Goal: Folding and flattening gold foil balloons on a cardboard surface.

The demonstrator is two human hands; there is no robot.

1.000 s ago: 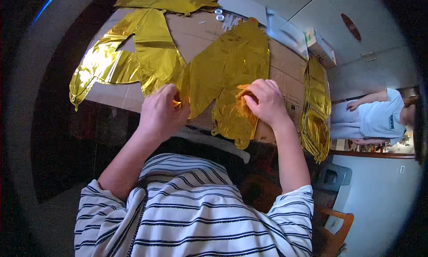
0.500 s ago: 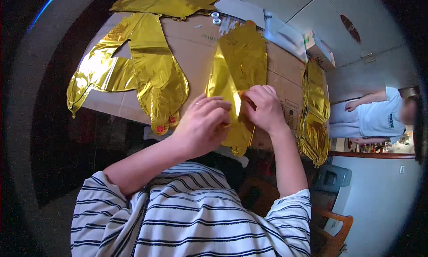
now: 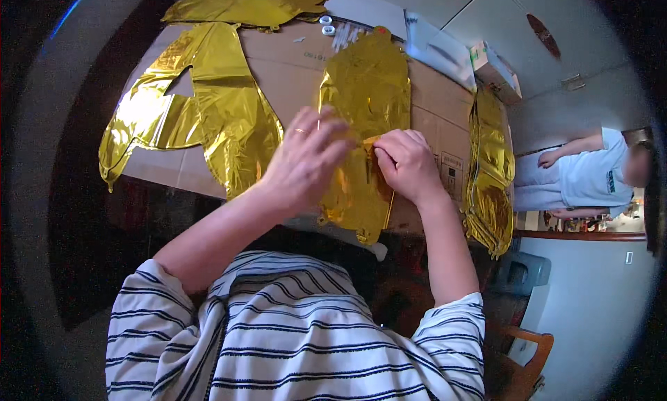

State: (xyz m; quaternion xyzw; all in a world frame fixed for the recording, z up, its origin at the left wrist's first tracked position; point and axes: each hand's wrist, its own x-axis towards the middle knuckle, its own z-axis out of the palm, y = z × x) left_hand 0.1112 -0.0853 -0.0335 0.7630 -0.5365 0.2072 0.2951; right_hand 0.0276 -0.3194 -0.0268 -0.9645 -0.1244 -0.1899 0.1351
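- carefully is the way here: film this thin probably creases or tears easily, so a light pinch and slow, even tension seem best.
- the right hand [image 3: 411,166] has its fingers closed on a puckered fold of the middle foil piece [image 3: 368,78], which lies lengthwise on the cardboard-covered surface [image 3: 278,60].
- the left hand [image 3: 304,158] is blurred, its fingers partly spread over the foil's left side; i cannot tell if they touch.
- shiny, wrinkled gold contrasts with matte brown board; the left foil piece [image 3: 222,81] surrounds a triangular gap.
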